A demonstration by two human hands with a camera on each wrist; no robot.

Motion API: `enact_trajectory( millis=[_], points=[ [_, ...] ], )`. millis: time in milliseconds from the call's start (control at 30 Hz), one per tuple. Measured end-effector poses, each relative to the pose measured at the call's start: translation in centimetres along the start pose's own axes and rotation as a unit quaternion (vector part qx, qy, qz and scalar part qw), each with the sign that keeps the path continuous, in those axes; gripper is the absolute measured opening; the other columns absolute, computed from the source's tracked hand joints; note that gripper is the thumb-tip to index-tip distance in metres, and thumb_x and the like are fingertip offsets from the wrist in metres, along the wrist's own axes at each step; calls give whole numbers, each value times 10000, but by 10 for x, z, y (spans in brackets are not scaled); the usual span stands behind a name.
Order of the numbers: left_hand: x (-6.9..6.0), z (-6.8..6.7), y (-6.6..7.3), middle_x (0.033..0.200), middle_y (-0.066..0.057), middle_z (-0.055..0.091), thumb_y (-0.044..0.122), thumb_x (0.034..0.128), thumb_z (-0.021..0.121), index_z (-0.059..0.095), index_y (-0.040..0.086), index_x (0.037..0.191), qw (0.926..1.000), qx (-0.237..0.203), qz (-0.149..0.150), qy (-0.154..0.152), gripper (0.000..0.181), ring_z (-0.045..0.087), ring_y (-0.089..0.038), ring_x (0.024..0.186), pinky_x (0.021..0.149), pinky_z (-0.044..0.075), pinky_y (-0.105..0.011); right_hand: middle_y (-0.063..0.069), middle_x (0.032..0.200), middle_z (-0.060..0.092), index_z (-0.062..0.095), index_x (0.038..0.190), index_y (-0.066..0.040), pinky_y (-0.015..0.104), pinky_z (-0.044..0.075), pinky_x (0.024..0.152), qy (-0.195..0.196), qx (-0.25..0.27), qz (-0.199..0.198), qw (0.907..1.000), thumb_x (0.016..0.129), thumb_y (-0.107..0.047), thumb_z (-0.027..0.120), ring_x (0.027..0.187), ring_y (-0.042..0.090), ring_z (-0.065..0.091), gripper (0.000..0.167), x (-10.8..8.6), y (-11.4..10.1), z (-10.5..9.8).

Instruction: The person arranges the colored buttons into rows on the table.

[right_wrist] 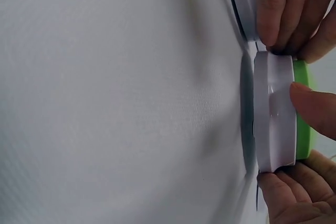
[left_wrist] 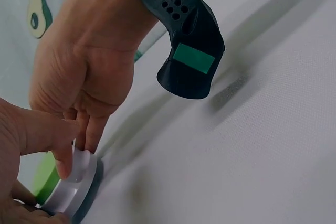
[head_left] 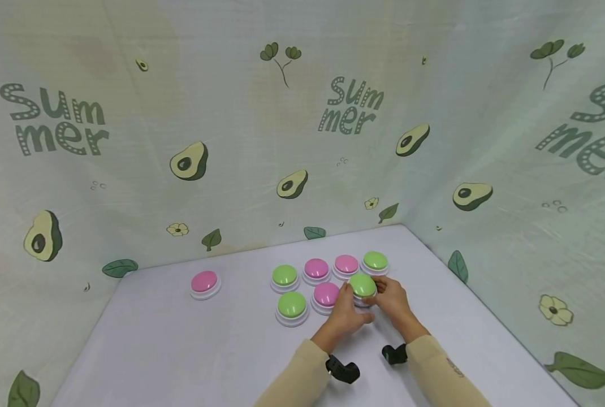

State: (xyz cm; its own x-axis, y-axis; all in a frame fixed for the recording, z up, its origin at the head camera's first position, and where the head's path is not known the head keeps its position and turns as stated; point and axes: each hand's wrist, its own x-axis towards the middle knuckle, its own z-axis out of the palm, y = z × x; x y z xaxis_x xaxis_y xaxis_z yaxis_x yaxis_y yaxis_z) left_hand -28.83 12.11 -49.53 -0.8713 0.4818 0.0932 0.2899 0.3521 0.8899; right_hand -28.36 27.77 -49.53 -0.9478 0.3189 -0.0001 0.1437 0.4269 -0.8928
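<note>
Both hands are on a green dome push button (head_left: 362, 285) with a white round base, one at each side. My left hand (head_left: 347, 315) grips its left side, and my right hand (head_left: 391, 297) holds the right side. In the right wrist view the white base (right_wrist: 275, 111) stands edge-on, with fingers at both ends and a thumb (right_wrist: 315, 109) on its near face. Whether the base touches the table cannot be told. Left of the held button is a pink button (head_left: 326, 295), then a green button (head_left: 292, 305). The left wrist view shows the base (left_wrist: 73, 182) partly covered by fingers.
Behind, a row holds a green button (head_left: 284, 276), two pink buttons (head_left: 316, 269) and another green button (head_left: 375, 261). A lone pink button (head_left: 204, 282) sits farther left on the white table (head_left: 180, 350). A printed curtain (head_left: 231, 130) borders the table's back and right.
</note>
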Motion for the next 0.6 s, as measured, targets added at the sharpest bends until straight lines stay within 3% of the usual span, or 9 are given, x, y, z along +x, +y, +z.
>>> enact_trajectory(
  millis=[600],
  points=[
    [-2,4,-6,1697,-305,153,120,855,845,200,-126,1607,9996,46,-242,-161,1021,233,-447,1555,1267,259,-543,315,1492,519,517,1457,99,560,401,1185,-80,-100,80,9999,806,43,840,1400,483,491,728,5,6,4]
  ],
)
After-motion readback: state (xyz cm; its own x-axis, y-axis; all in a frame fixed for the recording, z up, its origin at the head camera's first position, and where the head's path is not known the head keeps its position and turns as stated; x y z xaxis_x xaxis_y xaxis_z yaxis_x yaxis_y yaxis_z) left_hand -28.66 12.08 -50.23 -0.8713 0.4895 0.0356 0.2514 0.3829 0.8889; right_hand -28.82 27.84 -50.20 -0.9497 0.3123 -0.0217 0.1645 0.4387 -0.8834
